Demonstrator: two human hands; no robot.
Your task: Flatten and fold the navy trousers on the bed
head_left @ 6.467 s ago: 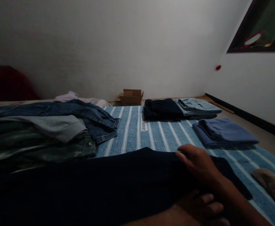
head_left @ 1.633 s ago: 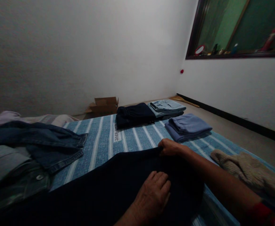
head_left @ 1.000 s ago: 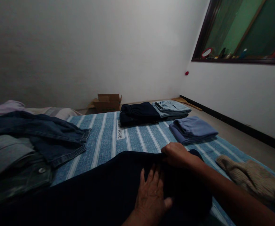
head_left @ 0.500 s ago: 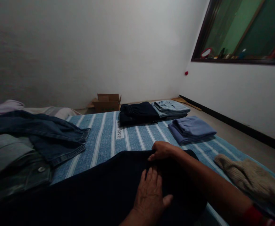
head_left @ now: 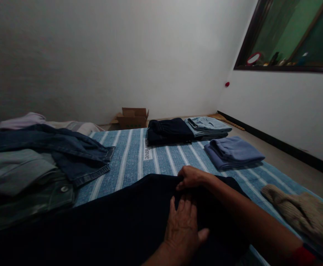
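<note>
A dark navy garment (head_left: 117, 218) lies spread across the near part of the blue striped mat (head_left: 161, 162). My left hand (head_left: 182, 227) rests flat on it, fingers stretched out and pointing away from me. Just beyond it, my right hand (head_left: 191, 177) is closed in a pinch on the garment's far edge, the arm reaching in from the lower right.
Unfolded denim and grey clothes (head_left: 39, 162) are heaped at the left. Folded piles sit at the far end: a dark one (head_left: 168, 131), a light-blue one (head_left: 208, 125), a purple-blue one (head_left: 233, 151). A beige knit (head_left: 302, 214) lies at the right; a cardboard box (head_left: 133, 117) stands by the wall.
My right hand has shifted left along the garment's far edge and stays pinched on it. My left hand stays flat on the cloth. The view has turned slightly left.
</note>
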